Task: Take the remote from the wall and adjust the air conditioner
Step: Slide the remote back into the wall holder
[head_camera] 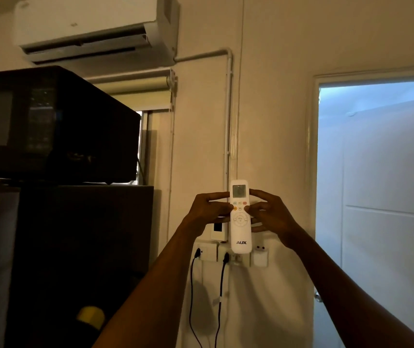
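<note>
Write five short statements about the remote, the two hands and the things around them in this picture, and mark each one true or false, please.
1. Both hands hold the remote by its sides. True: the left hand and the right hand grip it between them.
2. The remote's screen end points down. False: the screen is at the top.
3. The air conditioner is above and to the left of the remote. True.
4. The doorway on the right is dark. False: it is bright and bluish.
5. No cables are plugged into the wall sockets below the remote. False: two black cables hang from them.
</note>
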